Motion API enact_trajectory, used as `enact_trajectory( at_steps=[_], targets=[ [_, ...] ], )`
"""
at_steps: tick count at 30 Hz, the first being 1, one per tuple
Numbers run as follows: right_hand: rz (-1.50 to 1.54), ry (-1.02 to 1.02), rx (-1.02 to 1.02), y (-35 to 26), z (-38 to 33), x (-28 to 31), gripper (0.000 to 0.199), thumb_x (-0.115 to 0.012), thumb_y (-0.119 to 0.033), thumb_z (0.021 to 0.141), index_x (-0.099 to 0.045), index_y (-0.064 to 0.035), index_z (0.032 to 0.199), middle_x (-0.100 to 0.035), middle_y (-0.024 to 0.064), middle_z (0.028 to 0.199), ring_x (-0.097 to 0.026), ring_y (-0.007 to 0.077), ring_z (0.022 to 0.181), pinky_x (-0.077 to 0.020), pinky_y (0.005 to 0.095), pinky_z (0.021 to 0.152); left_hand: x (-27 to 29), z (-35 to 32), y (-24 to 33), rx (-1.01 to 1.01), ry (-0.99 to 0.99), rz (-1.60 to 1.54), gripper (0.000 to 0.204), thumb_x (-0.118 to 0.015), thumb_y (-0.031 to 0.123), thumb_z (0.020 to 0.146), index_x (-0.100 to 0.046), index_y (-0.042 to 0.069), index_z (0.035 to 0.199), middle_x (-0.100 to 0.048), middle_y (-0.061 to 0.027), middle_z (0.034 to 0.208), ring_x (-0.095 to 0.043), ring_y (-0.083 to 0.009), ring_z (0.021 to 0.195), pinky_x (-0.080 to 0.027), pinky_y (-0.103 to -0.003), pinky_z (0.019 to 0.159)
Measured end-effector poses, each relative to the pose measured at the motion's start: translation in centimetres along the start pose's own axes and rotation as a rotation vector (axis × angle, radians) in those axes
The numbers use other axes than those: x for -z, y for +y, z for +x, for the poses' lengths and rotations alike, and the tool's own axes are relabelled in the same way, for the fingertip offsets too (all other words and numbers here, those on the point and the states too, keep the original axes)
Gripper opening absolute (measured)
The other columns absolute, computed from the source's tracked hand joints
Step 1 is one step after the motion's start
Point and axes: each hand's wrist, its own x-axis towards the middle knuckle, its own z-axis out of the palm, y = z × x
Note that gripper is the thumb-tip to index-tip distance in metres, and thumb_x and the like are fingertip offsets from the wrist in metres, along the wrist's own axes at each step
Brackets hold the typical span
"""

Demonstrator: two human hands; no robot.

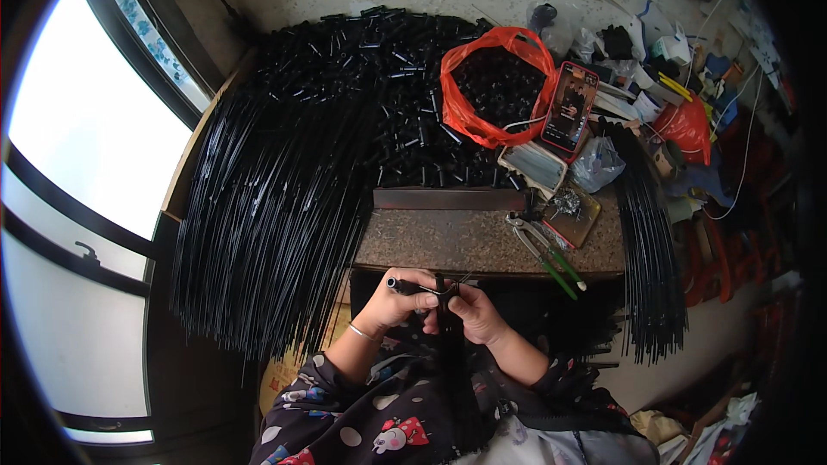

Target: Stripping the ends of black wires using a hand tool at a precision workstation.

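At the six o'clock edge of the stone worktop (482,241), the person's two hands meet over the lap. The left hand (398,300) is closed around a short black tube (403,285), which points toward nine o'clock. The right hand (475,312) is closed on a thin black rod (442,297) that runs upright between the two hands and down toward the patterned sleeves; how the fingertips sit on it is too small to tell.

The step in hand looks like fitting the short tube to the rod's end, with both pieces already gripped and brought together. The next move would call for lining up the tube's mouth with the rod tip and pushing steadily, with the right hand bracing the rod so it does not bend.

At ten o'clock from the hands hangs a thick sheaf of long black rods (267,224) off the table edge. At twelve o'clock lies a heap of short black tubes (388,77), and an orange bag (491,86) holding more. Green-handled pliers (551,258) rest at two o'clock, near a phone (568,108).
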Motion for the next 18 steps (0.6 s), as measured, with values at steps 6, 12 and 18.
enact_trajectory(
  at_steps=[6, 12, 18],
  targets=[
    [0.018, 0.1, -0.008, -0.2, 0.2, -0.1, 0.027, -0.058, -0.024, 0.087, -0.057, -0.0026, 0.102, -0.063, 0.015, 0.088, -0.064, 0.0264, 0.076, -0.0523, 0.0375, 0.069, 0.3, 0.6, 1.8, -0.088, -0.025, 0.39, 0.016, -0.073, 0.003, 0.067, -0.063, -0.003, 0.077, -0.059, -0.0067, 0.076, -0.056, -0.0149, 0.072, -0.042, -0.026, 0.067],
    [0.2, -0.184, -0.198, 0.0, 0.5, 0.5, 0.029, -0.065, -0.022, 0.08, -0.058, -0.003, 0.101, -0.063, 0.0131, 0.087, -0.062, 0.0247, 0.079, -0.0505, 0.0388, 0.072, 0.9, 1.3, 2.0, -0.106, -0.365, 0.261, 0.019, -0.076, 0.008, 0.065, -0.062, -0.003, 0.072, -0.059, -0.0069, 0.072, -0.055, -0.0171, 0.07, -0.042, -0.027, 0.065],
    [-0.008, 0.124, 0.084, -0.1, -0.5, -1.8, 0.016, -0.061, -0.018, 0.085, -0.053, -0.0048, 0.087, -0.061, 0.0067, 0.082, -0.057, 0.0142, 0.073, -0.0474, 0.0281, 0.069, 0.2, 2.0, 4.0, -0.249, -0.061, 0.486, 0.048, -0.058, 0.038, 0.083, -0.057, -0.001, 0.111, -0.053, -0.0121, 0.118, -0.049, -0.0226, 0.11, -0.037, -0.034, 0.094]
  ],
)
